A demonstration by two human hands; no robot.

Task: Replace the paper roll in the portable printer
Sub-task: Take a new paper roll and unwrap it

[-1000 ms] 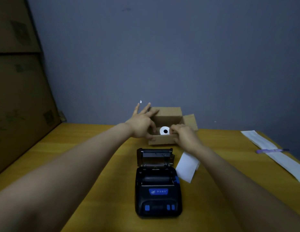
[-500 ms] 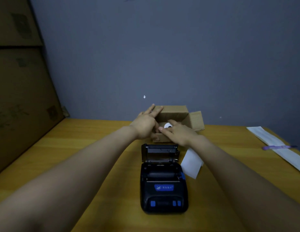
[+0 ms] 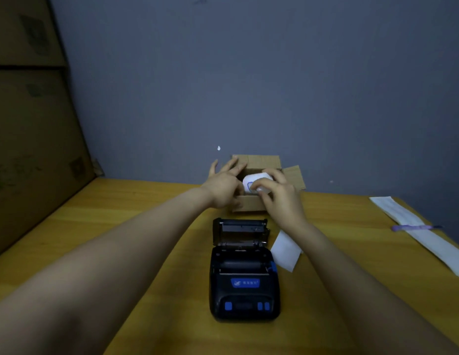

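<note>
Now right hand (image 3: 279, 198) grips paper roll (image 3: 251, 184) (over cardboard box (image 3: 249, 203))

We count two bare hands, left (image 3: 223, 187) and right (image 3: 279, 198); one paper roll (image 3: 251, 184); one small cardboard box (image 3: 264, 162); one portable printer (image 3: 243, 275); two loose paper strips (image 3: 286, 251) (image 3: 423, 234); one purple pen (image 3: 415, 227).

Centre frame: right hand (image 3: 281, 198) grips white paper roll (image 3: 254, 184) over open cardboard box (image 3: 261, 162). Left hand (image 3: 224, 185) rests on box's left edge, fingers spread. Below: black printer (image 3: 243, 283), lid open, on yellow table (image 3: 121, 226). Loose paper slip (image 3: 284, 251) just right of it.
</note>
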